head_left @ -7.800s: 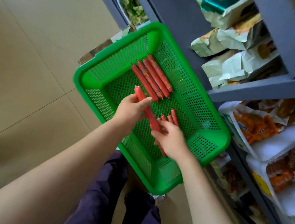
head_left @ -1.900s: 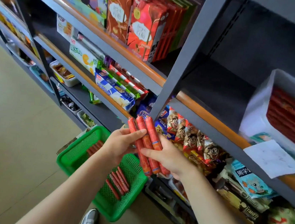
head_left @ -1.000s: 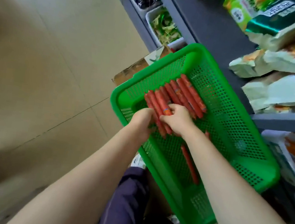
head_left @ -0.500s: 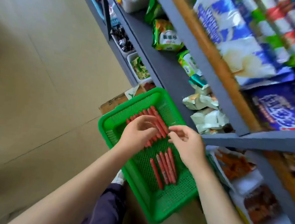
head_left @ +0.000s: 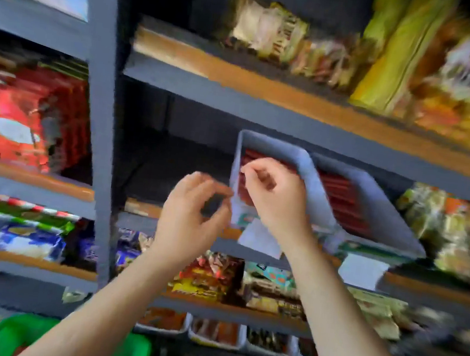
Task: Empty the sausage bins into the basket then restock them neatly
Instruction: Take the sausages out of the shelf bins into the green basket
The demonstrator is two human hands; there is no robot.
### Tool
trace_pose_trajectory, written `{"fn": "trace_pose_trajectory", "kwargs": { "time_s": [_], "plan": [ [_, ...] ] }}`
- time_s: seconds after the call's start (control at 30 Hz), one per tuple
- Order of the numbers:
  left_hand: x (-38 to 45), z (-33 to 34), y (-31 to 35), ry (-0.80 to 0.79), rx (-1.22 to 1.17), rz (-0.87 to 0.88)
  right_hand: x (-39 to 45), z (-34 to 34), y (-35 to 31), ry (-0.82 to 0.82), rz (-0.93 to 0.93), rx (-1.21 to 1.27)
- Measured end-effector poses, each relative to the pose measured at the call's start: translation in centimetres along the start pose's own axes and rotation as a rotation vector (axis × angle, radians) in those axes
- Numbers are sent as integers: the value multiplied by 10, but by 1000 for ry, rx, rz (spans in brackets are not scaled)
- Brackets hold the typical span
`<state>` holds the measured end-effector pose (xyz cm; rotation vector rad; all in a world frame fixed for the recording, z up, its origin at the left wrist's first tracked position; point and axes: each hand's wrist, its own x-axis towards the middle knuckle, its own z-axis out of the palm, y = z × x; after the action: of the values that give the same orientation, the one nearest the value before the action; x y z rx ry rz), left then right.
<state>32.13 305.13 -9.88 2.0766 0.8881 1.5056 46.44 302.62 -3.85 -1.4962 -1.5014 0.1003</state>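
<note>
Both hands raised to shelf: right hand [head_left: 273,194] curls into left sausage bin [head_left: 303,162], tilted forward for access, apparently grasping sausages [head_left: 247,161]; blur hides exact hold. Left hand [head_left: 190,216] loosely curled, empty. Basket [head_left: 130,345] waits below.

— Can you read anything on the snack packets [head_left: 462,78] along the top shelf?

— No. There are dark marks on a pale patch, but the blur smears them past reading.

— The white paper tags [head_left: 363,270] hanging off the shelf edge under the sausage bins [head_left: 311,169]?

— They look blank from here. No word, brand or number can be read anywhere.
</note>
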Motion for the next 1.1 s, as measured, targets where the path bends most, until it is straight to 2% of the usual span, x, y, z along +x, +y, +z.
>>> {"fn": "trace_pose_trajectory", "kwargs": {
  "time_s": [0.07,0.1,0.17,0.3,0.37,0.47,0.63,1.1],
  "plan": [
    [11,39,4,-14,67,62,11,-33,28,45,19,-92],
    [13,58,1,-29,115,59,17,-47,45,11,54,-149],
    [11,86,-6,-60,158,7,26,-66,78,-149,157,-237],
    [0,105,-13,-9,42,-120,40,-79,119,-568,282,-364],
    [0,106,-15,10,35,-134,48,-76,121,-767,261,-471],
    [0,105,-15,35,18,-185,64,-63,121,-926,192,-612],
    [0,105,-14,19,17,-257,81,-54,118,-1032,177,-810],
    [0,103,-8,-26,28,-305,84,-45,126,-1017,291,-638]
  ]
}}
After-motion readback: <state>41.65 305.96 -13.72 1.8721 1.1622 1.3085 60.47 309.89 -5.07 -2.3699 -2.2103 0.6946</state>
